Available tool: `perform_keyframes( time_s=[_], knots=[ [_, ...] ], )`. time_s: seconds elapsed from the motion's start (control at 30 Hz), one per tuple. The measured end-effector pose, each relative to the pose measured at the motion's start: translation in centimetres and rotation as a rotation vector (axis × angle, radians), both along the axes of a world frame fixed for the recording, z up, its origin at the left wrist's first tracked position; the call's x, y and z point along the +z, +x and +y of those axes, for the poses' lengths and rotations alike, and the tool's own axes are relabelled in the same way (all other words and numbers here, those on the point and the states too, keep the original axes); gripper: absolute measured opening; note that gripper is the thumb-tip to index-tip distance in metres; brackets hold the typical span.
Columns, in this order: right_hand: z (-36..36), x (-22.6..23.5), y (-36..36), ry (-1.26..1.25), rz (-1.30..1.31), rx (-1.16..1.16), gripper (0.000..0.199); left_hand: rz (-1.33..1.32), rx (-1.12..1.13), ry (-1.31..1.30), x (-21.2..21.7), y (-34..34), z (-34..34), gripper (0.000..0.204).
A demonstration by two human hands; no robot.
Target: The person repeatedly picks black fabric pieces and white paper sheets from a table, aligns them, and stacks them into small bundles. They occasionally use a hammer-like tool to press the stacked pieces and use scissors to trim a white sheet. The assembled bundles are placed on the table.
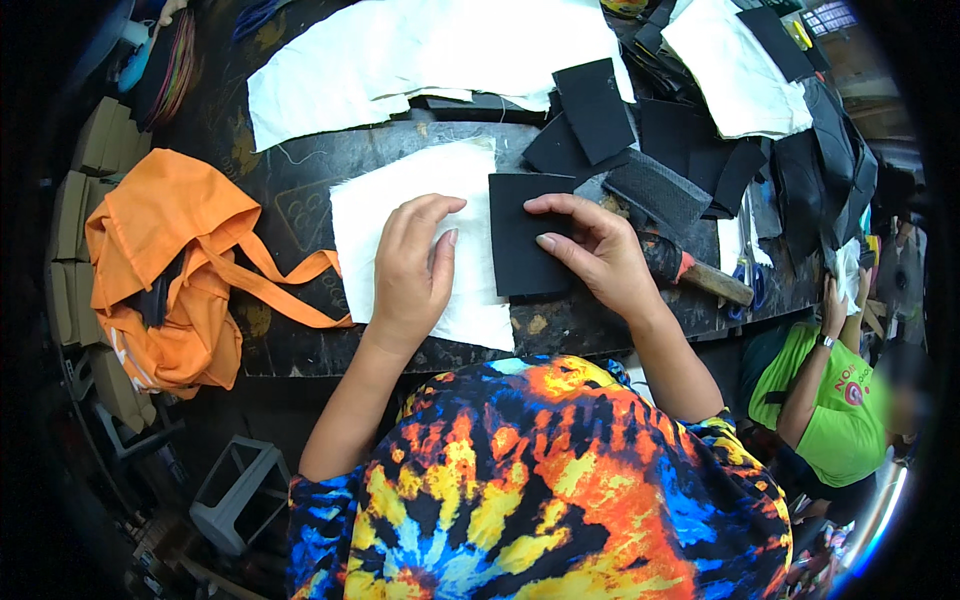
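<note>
My left hand lies flat, fingers together, on a white square of cloth spread on the dark worktable. My right hand pinches the right edge of a black rectangular fabric piece that overlaps the white cloth's right side. Both hands press their pieces down against the table near its front edge.
An orange cloth bag sits at the left. More black pieces and white cloth lie further back. A tool with a wooden handle rests to the right. A person in a green shirt stands at the right; a grey stool is below.
</note>
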State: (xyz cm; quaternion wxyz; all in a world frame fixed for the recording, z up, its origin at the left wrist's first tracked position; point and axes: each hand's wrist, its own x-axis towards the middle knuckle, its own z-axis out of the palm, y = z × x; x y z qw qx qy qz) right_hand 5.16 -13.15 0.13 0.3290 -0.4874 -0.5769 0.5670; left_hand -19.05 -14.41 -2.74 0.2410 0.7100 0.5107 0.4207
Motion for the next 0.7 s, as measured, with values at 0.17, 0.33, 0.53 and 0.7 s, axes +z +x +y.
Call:
perform_keyframes(
  time_s=[0.17, 0.33, 0.53, 0.7],
  knots=[
    [-0.25, 0.71, 0.14, 0.018, -0.012, 0.008, 0.034, -0.031, -0.009, -0.001, -0.17, 0.23, -0.16, 0.031],
    [-0.55, 0.57, -0.02, 0.057, -0.105, 0.007, 0.035, -0.032, -0.012, -0.012, -0.13, 0.16, -0.19, 0.031],
    [-0.5, 0.37, 0.03, 0.044, -0.152, 0.011, 0.036, 0.024, -0.087, -0.004, 0.25, -0.06, -0.33, 0.047],
    [-0.31, 0.51, -0.1, 0.047, -0.185, 0.027, 0.036, 0.14, -0.153, 0.014, 0.57, -0.06, -0.31, 0.059]
  ],
)
